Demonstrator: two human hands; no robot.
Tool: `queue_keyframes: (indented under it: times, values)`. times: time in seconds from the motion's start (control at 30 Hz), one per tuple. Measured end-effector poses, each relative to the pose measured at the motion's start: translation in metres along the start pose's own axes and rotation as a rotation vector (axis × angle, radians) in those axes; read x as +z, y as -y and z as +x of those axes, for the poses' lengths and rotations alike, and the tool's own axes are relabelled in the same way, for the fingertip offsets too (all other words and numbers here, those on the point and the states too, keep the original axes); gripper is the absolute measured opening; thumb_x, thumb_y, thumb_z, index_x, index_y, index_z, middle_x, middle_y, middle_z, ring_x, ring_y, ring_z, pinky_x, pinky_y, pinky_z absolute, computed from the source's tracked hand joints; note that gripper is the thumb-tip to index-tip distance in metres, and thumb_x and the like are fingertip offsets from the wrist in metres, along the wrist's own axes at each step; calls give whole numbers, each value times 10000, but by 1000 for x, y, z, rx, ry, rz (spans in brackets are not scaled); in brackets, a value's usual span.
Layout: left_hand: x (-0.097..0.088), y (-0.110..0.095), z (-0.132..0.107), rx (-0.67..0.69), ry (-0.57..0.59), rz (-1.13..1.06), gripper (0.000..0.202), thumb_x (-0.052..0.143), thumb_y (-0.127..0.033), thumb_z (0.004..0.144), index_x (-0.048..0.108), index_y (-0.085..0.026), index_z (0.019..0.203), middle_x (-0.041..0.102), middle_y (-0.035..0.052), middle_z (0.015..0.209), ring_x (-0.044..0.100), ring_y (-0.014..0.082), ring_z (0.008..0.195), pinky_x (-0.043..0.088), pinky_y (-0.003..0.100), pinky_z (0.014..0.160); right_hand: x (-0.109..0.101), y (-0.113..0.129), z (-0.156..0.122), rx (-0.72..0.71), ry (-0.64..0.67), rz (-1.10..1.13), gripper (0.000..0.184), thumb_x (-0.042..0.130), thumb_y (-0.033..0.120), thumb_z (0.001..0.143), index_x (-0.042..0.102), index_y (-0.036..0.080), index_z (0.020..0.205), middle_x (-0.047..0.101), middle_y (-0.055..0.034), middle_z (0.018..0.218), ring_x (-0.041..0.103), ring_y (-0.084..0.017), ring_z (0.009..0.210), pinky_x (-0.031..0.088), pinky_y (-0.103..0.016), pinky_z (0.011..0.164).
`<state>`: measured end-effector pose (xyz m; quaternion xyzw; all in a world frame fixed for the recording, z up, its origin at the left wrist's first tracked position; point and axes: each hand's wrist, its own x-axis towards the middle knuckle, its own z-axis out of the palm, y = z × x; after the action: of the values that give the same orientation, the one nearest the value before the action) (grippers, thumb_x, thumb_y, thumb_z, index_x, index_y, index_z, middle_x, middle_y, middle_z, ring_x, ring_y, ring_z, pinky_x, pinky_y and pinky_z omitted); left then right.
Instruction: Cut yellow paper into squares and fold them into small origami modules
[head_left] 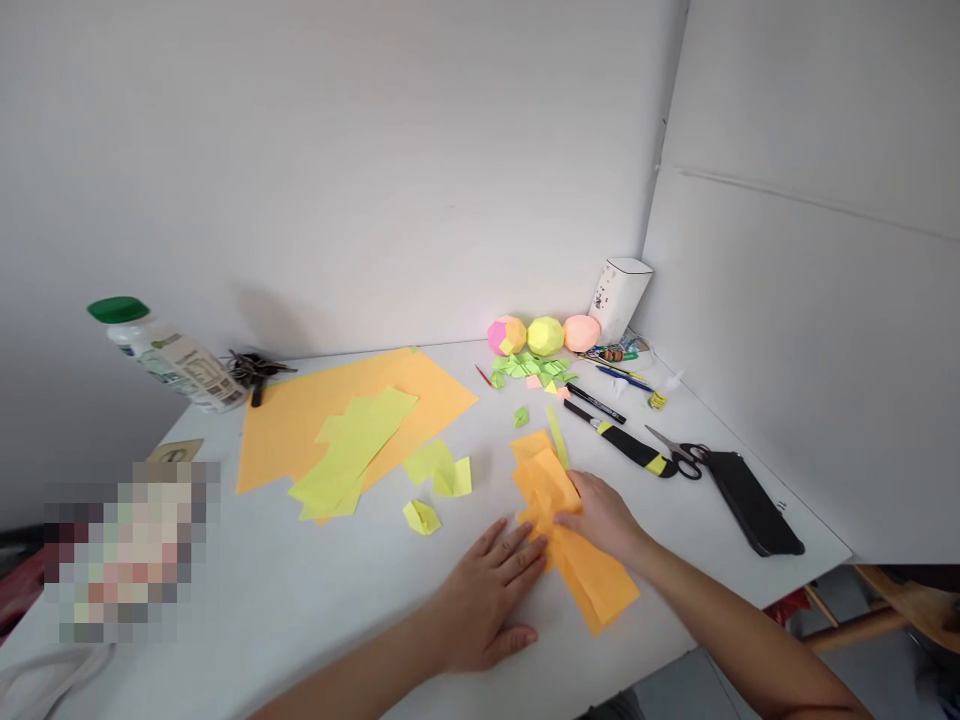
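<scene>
My left hand lies flat with fingers spread, its fingertips on the lower left edge of some orange paper. The orange paper is creased and lies in overlapping pieces or folds; I cannot tell how many sheets. My right hand grips the right side of this paper, thumb and fingers bent around a raised fold. Beside it to the left are a small folded yellow-green paper piece and a creased yellow-green square. A narrow yellow-green strip lies just beyond the orange paper.
At right lie a utility knife, scissors, a black pen and a black phone-like object. Paper balls and small green pieces sit by the wall. Large orange sheet and bottle are left.
</scene>
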<state>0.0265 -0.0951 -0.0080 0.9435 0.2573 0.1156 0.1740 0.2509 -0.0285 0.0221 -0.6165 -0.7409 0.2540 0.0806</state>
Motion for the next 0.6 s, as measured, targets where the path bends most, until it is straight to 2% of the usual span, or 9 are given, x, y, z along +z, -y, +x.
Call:
queue_keyframes:
  times: [0.1,0.2,0.27,0.33,0.5,0.6]
  values:
    - [-1,0,0,-3,10,6,700,367,-513,907,130,-167,1468,213,113,1512,107,330,1396,86,563,1107,-1,-1,4,21,52,33,327,664,270,692,559,188,991,616,-55,993,566,-234,966,400,-300,768]
    - [-1,0,0,5,-9,12,688,369,-510,907,149,-171,1465,246,117,1503,140,319,1394,103,551,1110,-4,-3,10,61,34,36,442,713,285,635,547,181,1031,583,-71,1042,546,-241,1000,404,-298,771]
    - [0,0,0,5,-31,18,670,378,-510,904,195,-174,1454,261,130,1497,174,316,1387,125,550,1107,-7,-4,14,58,56,48,530,742,294,594,536,184,1070,553,-75,1076,538,-240,1007,409,-294,771]
    - [2,0,-1,-4,-58,29,649,394,-510,898,255,-170,1433,277,156,1488,201,318,1380,147,555,1102,-10,-3,18,55,93,61,544,752,295,577,540,179,1065,546,-80,1077,546,-236,985,413,-291,760]
    - [5,1,-1,-9,-64,47,623,410,-497,893,301,-157,1404,348,184,1446,204,314,1379,179,568,1095,-13,0,27,51,101,76,415,751,287,566,581,164,923,571,-84,1014,561,-239,909,407,-290,711]
    - [6,0,-1,-32,-93,32,557,439,-454,888,372,-153,1352,381,179,1415,216,319,1372,222,556,1089,-12,-2,28,28,127,187,253,698,277,621,576,158,808,592,-55,882,566,-214,813,399,-269,638]
